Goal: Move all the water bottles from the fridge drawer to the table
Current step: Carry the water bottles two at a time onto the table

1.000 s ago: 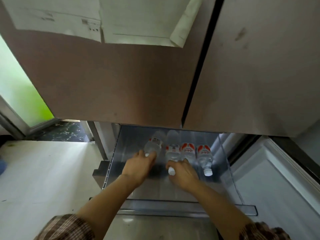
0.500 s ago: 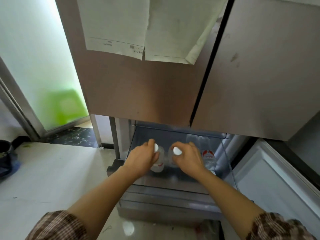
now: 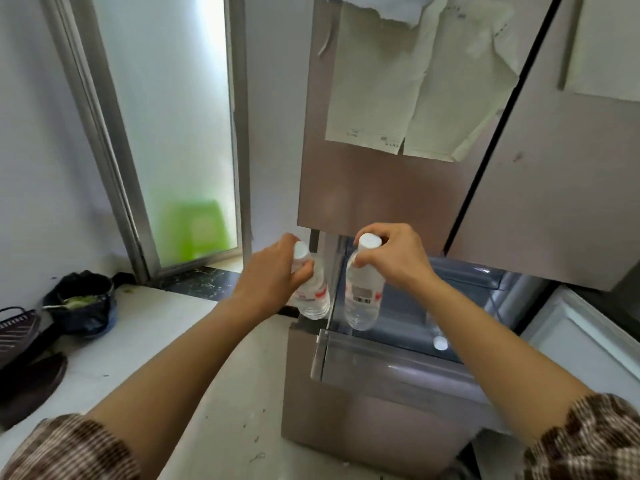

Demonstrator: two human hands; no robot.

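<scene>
Clear plastic, white caps: two water bottles are lifted out of the fridge drawer [image 3: 398, 356], one per hand.

Left hand [image 3: 272, 278]: fingers and thumb curled round the neck of the left bottle [image 3: 313, 294] just under its cap. The bottle hangs slightly tilted over the drawer's left corner.

Right hand [image 3: 398, 261]: fingers wrapped round the neck of the right bottle [image 3: 363, 301], barcode label toward the camera, body hanging above the drawer's interior. The two bottles are just beside each other, not touching, near frame centre.

Drawer is pulled open, at 4 o'clock from the bottles. Inside it, at 5 o'clock from the right bottle, one white cap [image 3: 440, 342] shows beside the right forearm. I judge it to be a further bottle lying down. The forearm covers part of the drawer floor, so the count of what remains cannot be fixed.

No table in view. At 9 o'clock of the frame, a black-lined bin [image 3: 83, 299] stands on the pale floor. At 1 o'clock, paper sheets [image 3: 415, 84] hang on the fridge door.

Progress, as judged: early to middle. Two bottles are in hand and none is seen set down. At least one is left to fetch. The carry to the table looks like the step in hand, and the drawer will likely need another visit.
</scene>
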